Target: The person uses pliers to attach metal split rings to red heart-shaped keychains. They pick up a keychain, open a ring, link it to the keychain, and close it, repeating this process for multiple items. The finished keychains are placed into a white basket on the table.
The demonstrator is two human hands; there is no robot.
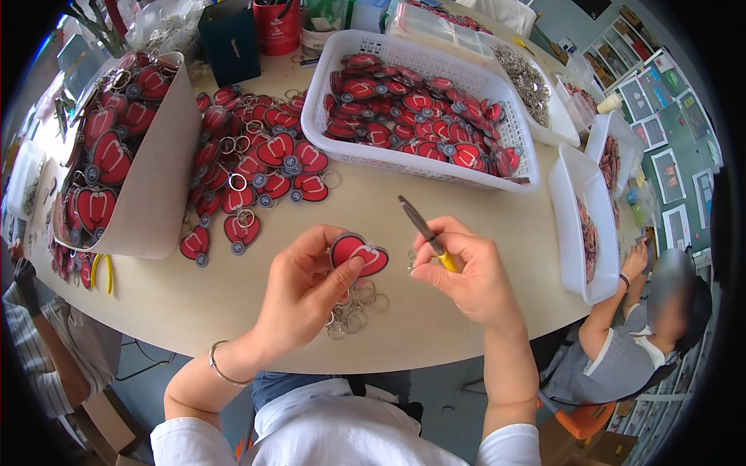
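Observation:
My left hand (294,295) pinches a red heart-shaped charm (374,259) with a grey border between thumb and fingers, above the table's front part. In my right hand (474,276), a pair of yellow-handled pliers (420,220) points up and to the left, its dark narrow jaws apart from the charm. Below the charm, partly behind my left fingers, lies a small heap of metal key rings (356,317). Farther left, a loose pile of similar heart charms (272,151), several with rings, spreads over the table.
A white basket (423,167) full of heart charms stands at the back. At left, a tilted bin (155,182) holds more charms, with yellow-handled pliers (102,273) beside it. White trays (594,291) line the right side. A person (633,334) sits at right, another at left.

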